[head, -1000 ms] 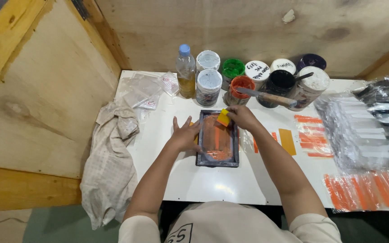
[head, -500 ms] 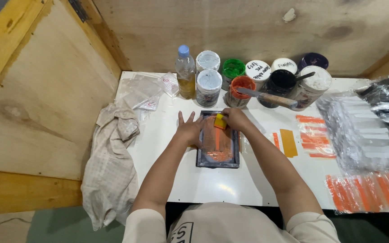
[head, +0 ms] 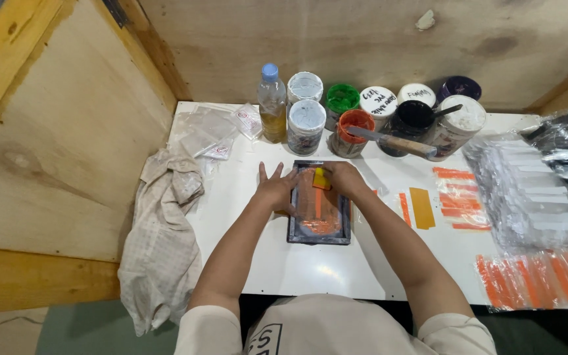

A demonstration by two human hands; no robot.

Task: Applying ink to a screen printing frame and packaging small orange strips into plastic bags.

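While left hand [head: 275, 190] steadies frame [head: 319, 202], squeegee [head: 321, 179] in right grip [head: 344, 179]

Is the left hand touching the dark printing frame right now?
Touching. The head view shows the left hand pressed flat on the table with its fingers lying against the left edge of the dark frame, no gap between them.

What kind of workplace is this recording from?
Probably a small hand screen-printing bench: a row of open ink tubs, a small dark printing frame smeared with orange, and orange printed strips laid out on the white table.
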